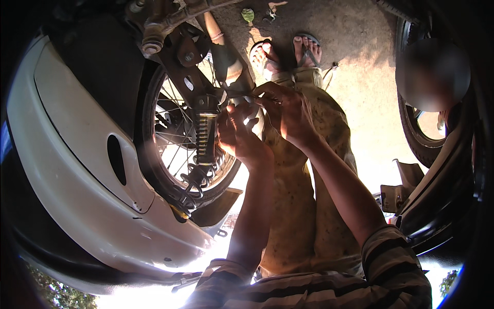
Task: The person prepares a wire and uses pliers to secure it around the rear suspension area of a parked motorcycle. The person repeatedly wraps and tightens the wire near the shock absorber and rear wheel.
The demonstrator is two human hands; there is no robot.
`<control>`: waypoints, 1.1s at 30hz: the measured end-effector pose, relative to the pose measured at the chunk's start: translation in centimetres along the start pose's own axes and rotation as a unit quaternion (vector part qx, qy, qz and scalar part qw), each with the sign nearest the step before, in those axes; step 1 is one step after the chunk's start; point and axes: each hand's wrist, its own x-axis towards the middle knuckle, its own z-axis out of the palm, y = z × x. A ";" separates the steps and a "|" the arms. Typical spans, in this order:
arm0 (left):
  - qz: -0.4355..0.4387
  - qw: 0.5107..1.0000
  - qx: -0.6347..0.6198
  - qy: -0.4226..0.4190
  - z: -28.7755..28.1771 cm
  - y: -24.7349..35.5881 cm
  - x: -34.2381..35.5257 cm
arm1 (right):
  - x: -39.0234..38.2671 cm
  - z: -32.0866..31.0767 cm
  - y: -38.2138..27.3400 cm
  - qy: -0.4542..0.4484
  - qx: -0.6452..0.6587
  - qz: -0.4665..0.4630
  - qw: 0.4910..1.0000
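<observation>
My left hand (pixel 241 135) is beside the rear shock absorber (pixel 207 133) of a white motorcycle (pixel 87 139). Its fingers are curled, and whatever they grip is hidden. Just to its right, my right hand (pixel 289 110) has thumb and fingers pinched together near the end of the exhaust pipe (pixel 226 64). Something thin and dark shows at those fingertips, too small to name. Both hands meet close to the metal bracket (pixel 193 85) above the shock absorber. Behind it stands the spoked rear wheel (pixel 172 149).
My legs in stained tan trousers (pixel 288 206) stretch ahead, with sandalled feet (pixel 307 50) on the sunlit ground (pixel 368 98). Another person's blurred head (pixel 434 74) is at the right, before a second wheel (pixel 409 123). A green leaf (pixel 248 15) lies near the top.
</observation>
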 end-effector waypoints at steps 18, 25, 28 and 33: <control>-0.092 0.912 -0.255 -0.309 0.3 -1.1 0.9 | -3.6 -5.7 -3.2 -0.137 0.091 0.231 0.959; -0.119 0.914 -0.249 -0.297 0.2 -1.5 0.1 | -6.4 -4.9 -3.9 -0.029 0.033 0.095 0.994; -0.185 0.902 -0.279 -0.271 0.6 0.1 -1.1 | -7.1 -4.7 -4.4 -0.006 0.045 0.082 0.996; -0.148 0.902 -0.279 -0.294 0.4 0.0 -1.9 | -8.6 -4.7 -4.4 0.004 0.024 0.068 0.997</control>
